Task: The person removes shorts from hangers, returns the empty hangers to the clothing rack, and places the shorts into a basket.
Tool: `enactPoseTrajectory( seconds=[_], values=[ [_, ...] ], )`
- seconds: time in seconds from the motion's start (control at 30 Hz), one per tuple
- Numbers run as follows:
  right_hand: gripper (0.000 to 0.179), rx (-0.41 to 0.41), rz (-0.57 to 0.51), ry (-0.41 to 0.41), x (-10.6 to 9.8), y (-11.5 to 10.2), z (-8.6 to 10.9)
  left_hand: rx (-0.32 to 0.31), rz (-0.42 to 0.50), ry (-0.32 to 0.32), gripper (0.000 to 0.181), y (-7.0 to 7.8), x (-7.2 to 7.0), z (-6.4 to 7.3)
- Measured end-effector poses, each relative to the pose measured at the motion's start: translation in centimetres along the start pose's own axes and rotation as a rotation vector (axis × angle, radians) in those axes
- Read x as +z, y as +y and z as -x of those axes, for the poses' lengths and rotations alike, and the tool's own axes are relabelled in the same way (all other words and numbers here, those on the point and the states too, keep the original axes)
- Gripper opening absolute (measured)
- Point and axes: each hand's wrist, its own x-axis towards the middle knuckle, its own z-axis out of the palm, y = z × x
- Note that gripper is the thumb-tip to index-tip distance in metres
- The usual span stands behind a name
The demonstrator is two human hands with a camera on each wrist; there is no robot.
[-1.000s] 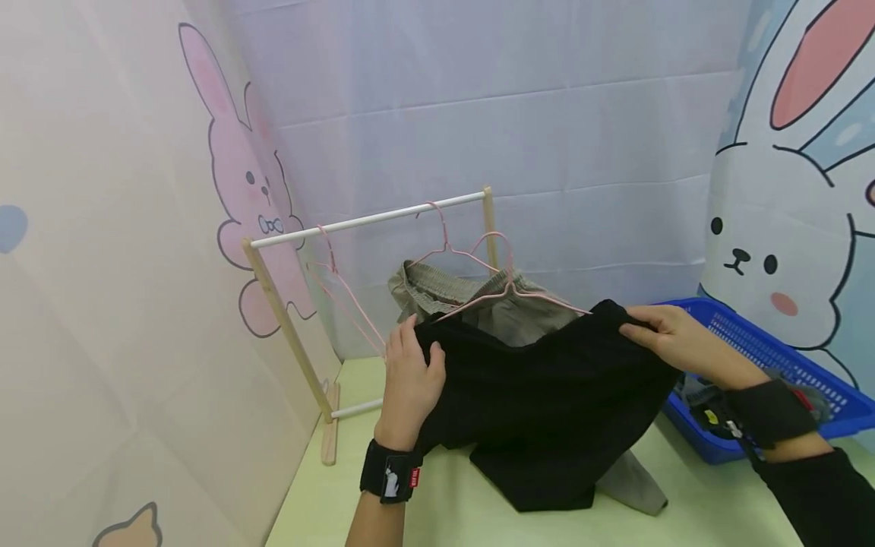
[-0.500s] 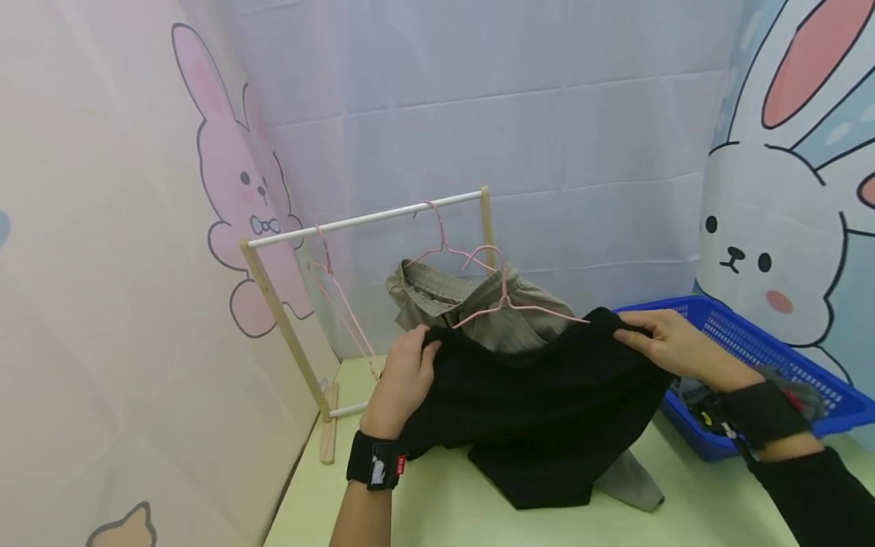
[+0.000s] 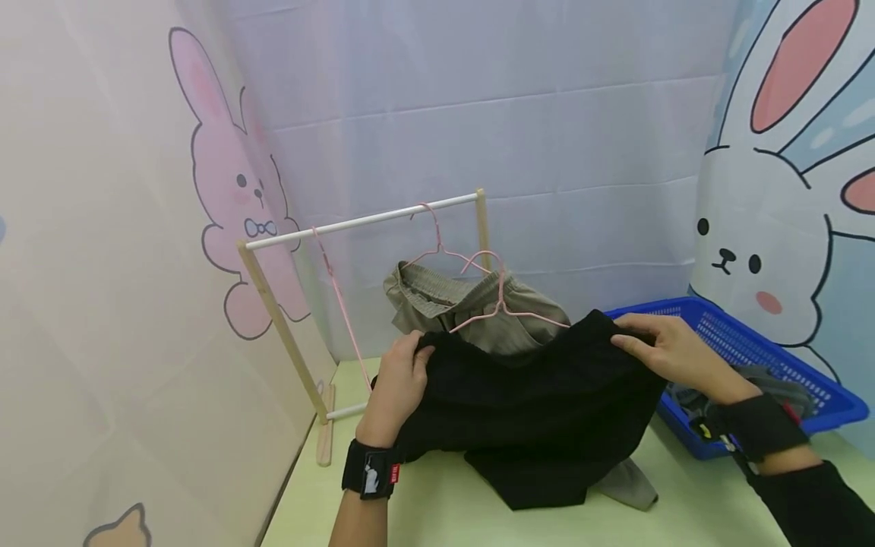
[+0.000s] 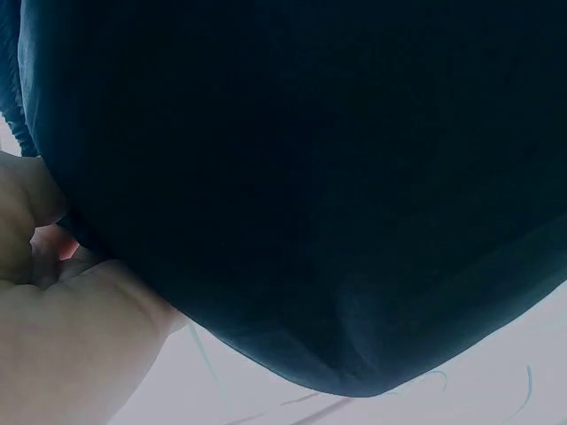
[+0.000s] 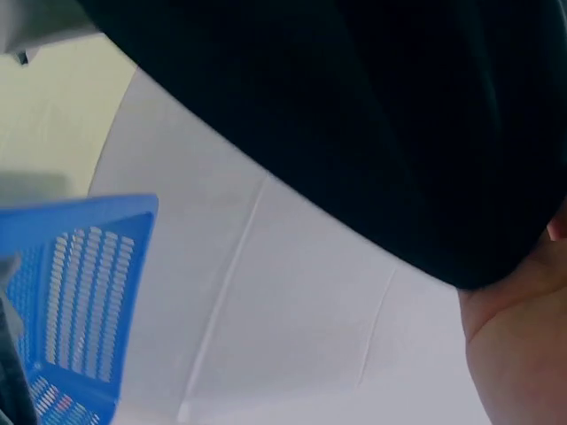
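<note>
Black shorts (image 3: 533,410) are stretched by the waist between both hands in the head view. My left hand (image 3: 395,387) pinches the left end of the waist, thumb toward me. At the opposite end my right hand (image 3: 673,353) pinches the waist between thumb and fingers. A pink hanger (image 3: 501,305) stands upright at the waist opening, its lower part hidden by the black cloth; its hook is off the rail. In the left wrist view, the shorts (image 4: 310,177) fill most of the picture beside the hand (image 4: 80,328). The right wrist view shows the right hand (image 5: 523,328) at the cloth's corner.
Behind is a rack with a white rail (image 3: 362,222). Khaki pants (image 3: 444,296) hang there on a pink hanger (image 3: 438,235); another pink hanger (image 3: 338,292) hangs at the left. A blue basket (image 3: 745,334) holding clothes stands on the right of the pale green table (image 3: 451,516).
Both hands keep their grip on the shorts. The left hand has shifted slightly left and down, and the hanger sits lower behind the waist edge. The left hanger on the rail has turned.
</note>
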Motion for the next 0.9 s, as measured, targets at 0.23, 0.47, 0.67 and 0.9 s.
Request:
enactPoseTrajectory(
  seconds=[0.23, 0.47, 0.67, 0.9],
  values=[
    [0.025, -0.038, -0.028, 0.098, 0.8, 0.1, 0.3, -0.028, 0.003, -0.022, 0.015, 0.2, -0.2, 0.2],
    [0.023, -0.043, -0.052, 0.109, 1.3, -0.5, 0.2, 0.050, 0.032, -0.046, 0.016, 1.2, 0.4, -0.8],
    [0.023, -0.056, -0.048, 0.119, 1.5, -1.1, 0.3, 0.072, 0.029, -0.051, 0.015, 2.8, 1.5, -1.7],
    [0.024, -0.081, -0.046, 0.117, 1.9, -1.5, 0.3, 0.069, 0.066, -0.068, 0.011, 4.2, 2.5, -2.1]
  ],
)
